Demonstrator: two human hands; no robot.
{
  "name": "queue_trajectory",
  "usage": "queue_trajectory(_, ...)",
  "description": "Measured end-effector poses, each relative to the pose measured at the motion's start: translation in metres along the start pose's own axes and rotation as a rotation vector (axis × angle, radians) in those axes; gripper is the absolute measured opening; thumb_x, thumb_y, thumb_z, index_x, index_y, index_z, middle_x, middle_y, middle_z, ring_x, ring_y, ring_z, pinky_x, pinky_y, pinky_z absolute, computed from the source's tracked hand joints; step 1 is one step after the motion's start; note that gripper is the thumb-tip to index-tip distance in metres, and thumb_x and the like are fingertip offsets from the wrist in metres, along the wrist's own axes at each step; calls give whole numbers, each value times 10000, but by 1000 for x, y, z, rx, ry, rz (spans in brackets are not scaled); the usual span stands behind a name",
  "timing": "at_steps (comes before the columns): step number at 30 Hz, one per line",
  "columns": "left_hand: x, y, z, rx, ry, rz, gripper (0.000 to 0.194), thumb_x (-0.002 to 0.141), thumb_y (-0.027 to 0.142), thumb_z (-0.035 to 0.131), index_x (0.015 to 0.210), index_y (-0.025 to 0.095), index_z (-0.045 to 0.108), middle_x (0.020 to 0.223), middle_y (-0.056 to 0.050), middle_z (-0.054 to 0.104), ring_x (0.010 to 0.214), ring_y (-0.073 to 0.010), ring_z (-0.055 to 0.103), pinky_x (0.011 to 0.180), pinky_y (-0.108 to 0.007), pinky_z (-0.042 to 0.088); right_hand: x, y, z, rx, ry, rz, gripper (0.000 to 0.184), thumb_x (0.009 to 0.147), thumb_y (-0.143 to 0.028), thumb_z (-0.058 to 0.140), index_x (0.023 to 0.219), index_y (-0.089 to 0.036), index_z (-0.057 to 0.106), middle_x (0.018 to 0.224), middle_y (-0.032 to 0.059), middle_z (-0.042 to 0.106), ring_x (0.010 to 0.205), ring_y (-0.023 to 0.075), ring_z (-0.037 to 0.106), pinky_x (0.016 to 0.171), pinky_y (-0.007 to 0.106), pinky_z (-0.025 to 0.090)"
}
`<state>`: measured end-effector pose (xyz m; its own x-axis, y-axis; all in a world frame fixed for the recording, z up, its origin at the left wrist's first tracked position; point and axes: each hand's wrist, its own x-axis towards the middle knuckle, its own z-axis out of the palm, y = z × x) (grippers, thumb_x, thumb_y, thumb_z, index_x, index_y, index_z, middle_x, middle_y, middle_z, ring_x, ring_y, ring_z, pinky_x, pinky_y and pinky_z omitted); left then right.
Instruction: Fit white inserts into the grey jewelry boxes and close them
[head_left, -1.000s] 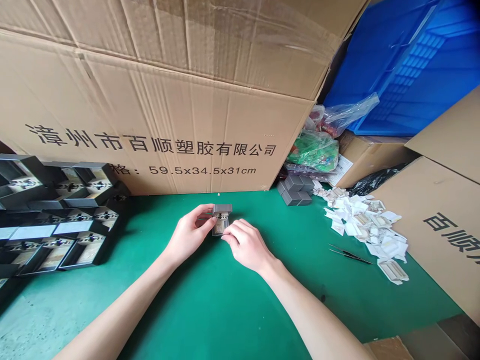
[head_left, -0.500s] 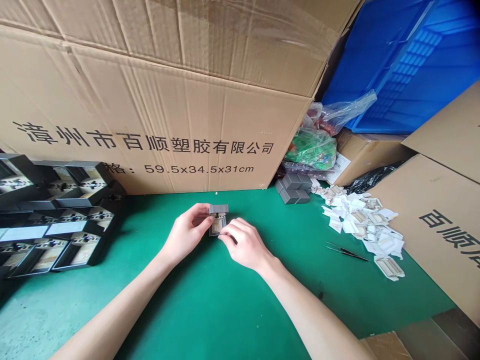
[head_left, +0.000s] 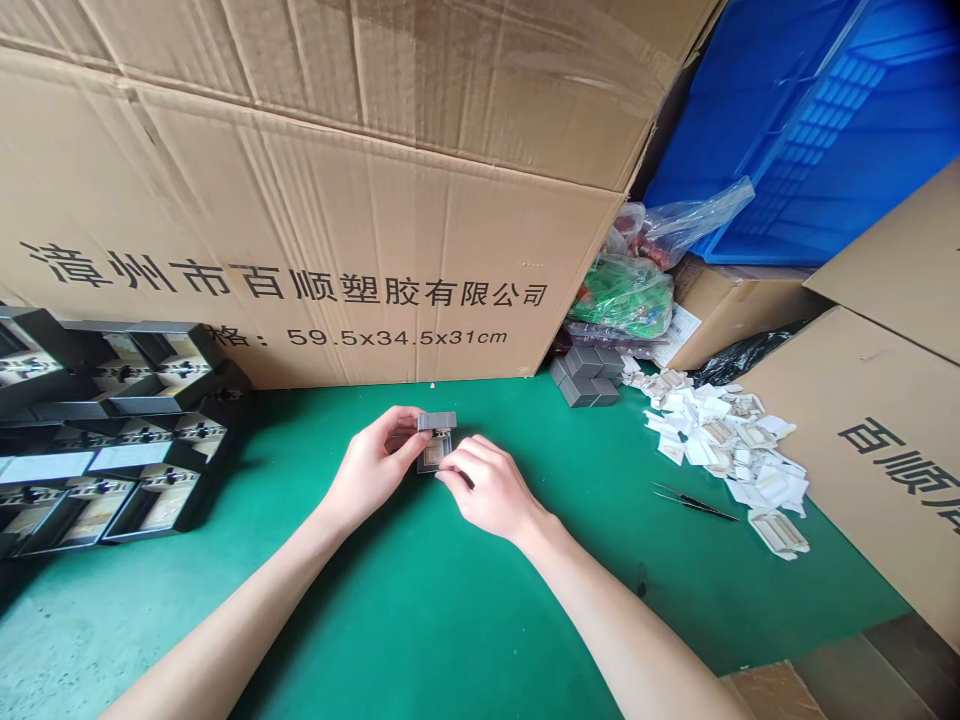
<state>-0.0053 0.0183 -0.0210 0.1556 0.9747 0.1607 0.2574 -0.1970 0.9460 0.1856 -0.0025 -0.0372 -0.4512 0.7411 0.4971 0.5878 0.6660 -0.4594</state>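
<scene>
Box (head_left: pixel 436 421): small, grey, lid raised, between both hands over the green table (head_left: pixel 420 620); resting or lifted, cannot tell.
Left hand (head_left: pixel 379 455): thumb and fingers pinch its left side, near the hinge.
Right hand (head_left: pixel 491 485): fingers narrow, tips at the near right corner; whether they grip anything, cannot tell.
Change over last second: slight shift of the whole view; hands and box keep their arrangement.
Meaning: judged a steady, fine adjustment at one spot, no visible advance.
Tweezers (head_left: pixel 696 503): lying untouched near the white pieces (head_left: pixel 727 430).
</scene>
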Motion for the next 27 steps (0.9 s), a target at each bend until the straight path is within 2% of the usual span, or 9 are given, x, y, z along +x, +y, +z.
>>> queue_trajectory(8,-2,2,0,1,1,-4,255,885,440,628,1011,219,605,947,-18,712,868,-190,680,745,-281,549,0,-2,-1,-3,-14,-8,93,909,-164,620,824,-201,632,848,40,688,808,183,593,721,312,492)
queue_trajectory(27,-1,-2,-1,25,-10,5,265,887,435,617,1047,225,600,995,-38,718,916,-216,681,788,-318,547,0,-1,0,19,-11,-5,84,912,-176,616,837,-201,643,860,42,693,822,187,593,724,317,499)
